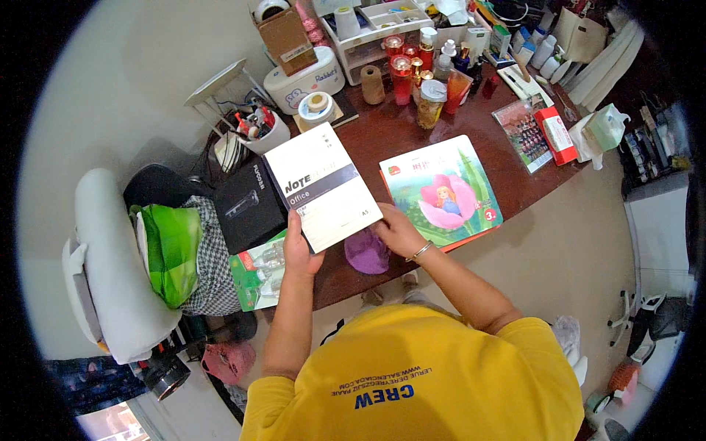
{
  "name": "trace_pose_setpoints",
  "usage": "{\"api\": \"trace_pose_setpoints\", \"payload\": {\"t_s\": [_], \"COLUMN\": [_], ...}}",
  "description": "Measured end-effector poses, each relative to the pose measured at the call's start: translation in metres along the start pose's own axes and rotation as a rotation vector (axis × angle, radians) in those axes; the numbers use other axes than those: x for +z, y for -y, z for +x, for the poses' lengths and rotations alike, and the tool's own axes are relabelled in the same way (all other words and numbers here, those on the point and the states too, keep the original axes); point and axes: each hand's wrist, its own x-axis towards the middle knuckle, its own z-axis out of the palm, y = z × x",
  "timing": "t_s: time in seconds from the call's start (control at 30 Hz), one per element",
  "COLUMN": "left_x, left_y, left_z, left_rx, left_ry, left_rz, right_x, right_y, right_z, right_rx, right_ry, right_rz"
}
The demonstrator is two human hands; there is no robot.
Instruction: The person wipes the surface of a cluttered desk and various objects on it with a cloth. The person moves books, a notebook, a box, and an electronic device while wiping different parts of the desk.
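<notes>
Both hands, left hand [300, 248] and right hand [397, 229], hold a white notebook [323, 185] above the brown desk [397, 132].

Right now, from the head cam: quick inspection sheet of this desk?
Surface: dark red-brown desk, crowded along the back edge.
Job's things: white and grey notebook, held tilted above the desk by both hands.
Clutter: picture book, purple cap, black box, green package, jars and bottles, red box.
Grippers: left hand grips the notebook's near edge; right hand holds its right corner.
Cables: nothing seen on the desk.
Surroundings: white chair with green cushion to the left.
</notes>
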Motion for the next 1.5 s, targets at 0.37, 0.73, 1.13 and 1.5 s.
{"api": "trace_pose_setpoints", "payload": {"t_s": [0.37, 0.73, 1.13, 1.5], "left_x": [0.029, -0.046, 0.0, -0.029], "left_y": [0.016, -0.072, -0.019, -0.029], "left_z": [0.003, -0.007, -0.022, -0.014], "left_rx": [-0.16, 0.227, 0.258, 0.079], "left_ry": [0.109, -0.237, -0.157, 0.015], "left_rz": [-0.044, 0.062, -0.164, -0.145], "right_x": [-0.056, 0.051, 0.08, -0.011], "right_y": [0.021, -0.003, 0.104, 0.057], "right_z": [0.004, -0.027, 0.072, 0.022], "right_rx": [0.721, -0.244, -0.328, 0.157], "right_ry": [0.196, 0.42, 0.102, -0.256], "right_rz": [0.606, -0.567, -0.066, 0.203]}}
